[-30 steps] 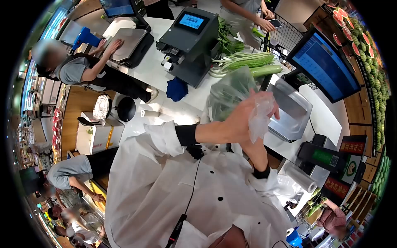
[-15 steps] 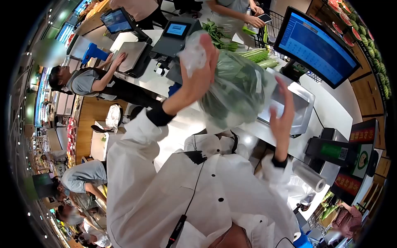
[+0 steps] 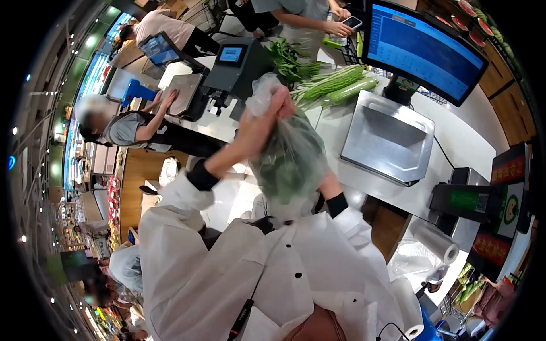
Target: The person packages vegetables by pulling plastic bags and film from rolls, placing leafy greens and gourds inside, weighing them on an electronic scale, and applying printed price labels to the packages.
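Note:
My left hand (image 3: pixel 259 128) is closed around the gathered neck of a clear plastic bag (image 3: pixel 296 156) with green leafy vegetables inside. The bag hangs in front of my chest, its loose top bunched above my fingers. Only a part of my right hand (image 3: pixel 329 183) shows at the bag's right side; its fingers are hidden behind the plastic. Beyond the bag, leafy greens (image 3: pixel 287 57), long green beans (image 3: pixel 318 84) and a long green gourd (image 3: pixel 352 91) lie on the white counter (image 3: pixel 335 128). To the right stands a scale with a bare metal pan (image 3: pixel 389 136).
A monitor (image 3: pixel 424 48) rises behind the scale. A label printer (image 3: pixel 239 62) stands at the back left. Plastic bag rolls (image 3: pixel 435 241) lie at the right. A co-worker (image 3: pixel 136 125) rests hands on another scale (image 3: pixel 182 94); a person opposite holds a phone (image 3: pixel 352 23).
The bag has come down and left, off the scale side and nearer my body, with my left hand on its neck. My right hand, spread in the air before, is now beside the bag.

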`<action>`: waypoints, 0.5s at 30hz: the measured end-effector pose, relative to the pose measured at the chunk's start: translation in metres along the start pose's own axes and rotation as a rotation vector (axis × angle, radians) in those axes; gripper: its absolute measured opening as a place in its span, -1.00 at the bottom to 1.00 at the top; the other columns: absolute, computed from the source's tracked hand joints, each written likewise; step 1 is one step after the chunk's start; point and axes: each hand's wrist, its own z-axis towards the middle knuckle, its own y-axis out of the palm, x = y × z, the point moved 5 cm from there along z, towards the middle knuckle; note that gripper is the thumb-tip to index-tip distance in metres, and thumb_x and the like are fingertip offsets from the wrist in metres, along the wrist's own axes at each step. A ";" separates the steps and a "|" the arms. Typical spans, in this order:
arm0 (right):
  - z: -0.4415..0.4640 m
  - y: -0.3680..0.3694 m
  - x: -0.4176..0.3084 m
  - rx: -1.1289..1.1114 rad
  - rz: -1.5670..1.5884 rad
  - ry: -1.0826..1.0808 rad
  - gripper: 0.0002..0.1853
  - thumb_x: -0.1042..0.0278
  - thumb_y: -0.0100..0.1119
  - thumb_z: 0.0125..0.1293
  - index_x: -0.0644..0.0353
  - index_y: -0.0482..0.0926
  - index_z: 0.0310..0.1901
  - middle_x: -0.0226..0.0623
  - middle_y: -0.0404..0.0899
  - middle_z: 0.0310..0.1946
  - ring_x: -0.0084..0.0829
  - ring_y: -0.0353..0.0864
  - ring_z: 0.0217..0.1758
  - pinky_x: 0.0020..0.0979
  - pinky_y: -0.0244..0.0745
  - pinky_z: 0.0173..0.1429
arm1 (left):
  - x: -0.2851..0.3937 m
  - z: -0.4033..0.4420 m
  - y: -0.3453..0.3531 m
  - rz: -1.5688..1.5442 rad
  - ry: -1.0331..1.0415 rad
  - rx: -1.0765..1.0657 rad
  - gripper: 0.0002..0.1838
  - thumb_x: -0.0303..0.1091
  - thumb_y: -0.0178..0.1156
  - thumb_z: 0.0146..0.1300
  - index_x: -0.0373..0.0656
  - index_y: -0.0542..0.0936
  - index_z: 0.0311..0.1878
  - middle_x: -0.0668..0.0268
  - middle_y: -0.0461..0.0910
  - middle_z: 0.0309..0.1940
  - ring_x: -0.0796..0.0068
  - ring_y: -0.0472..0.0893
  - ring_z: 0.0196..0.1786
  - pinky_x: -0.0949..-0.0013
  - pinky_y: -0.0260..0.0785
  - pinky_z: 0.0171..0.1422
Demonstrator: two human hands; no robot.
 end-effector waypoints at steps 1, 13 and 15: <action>0.004 -0.010 0.007 -0.051 -0.145 -0.097 -0.45 0.28 0.05 0.37 0.28 0.25 0.34 -0.17 0.36 0.29 -0.35 0.31 0.34 -0.35 0.17 0.40 | 0.004 0.002 -0.020 0.008 -0.006 0.012 -0.64 -0.20 -0.07 0.46 -0.19 0.20 -0.43 0.41 0.14 -0.51 0.54 0.22 -0.39 0.51 0.10 -0.15; 0.071 0.118 -0.082 -0.432 -0.353 -0.486 -0.52 0.24 0.37 0.08 0.19 0.49 0.03 -0.19 0.48 0.06 -0.15 0.36 0.25 -0.15 -0.05 0.52 | -0.047 -0.057 -0.082 0.965 -0.141 -0.511 -0.56 -0.41 0.25 0.10 -0.18 0.28 0.01 -0.08 0.55 -0.45 -0.21 0.55 -0.25 -0.05 0.40 -0.23; 0.085 0.134 -0.043 -0.381 -0.401 -0.478 -0.58 0.26 0.38 0.07 0.17 0.52 -0.04 -0.23 0.54 -0.04 -0.19 0.42 0.18 -0.14 -0.03 0.51 | -0.041 -0.062 -0.083 0.773 0.004 -0.416 -0.62 -0.39 0.23 0.17 -0.23 0.27 -0.06 -0.08 0.54 -0.46 -0.22 0.54 -0.23 -0.04 0.39 -0.23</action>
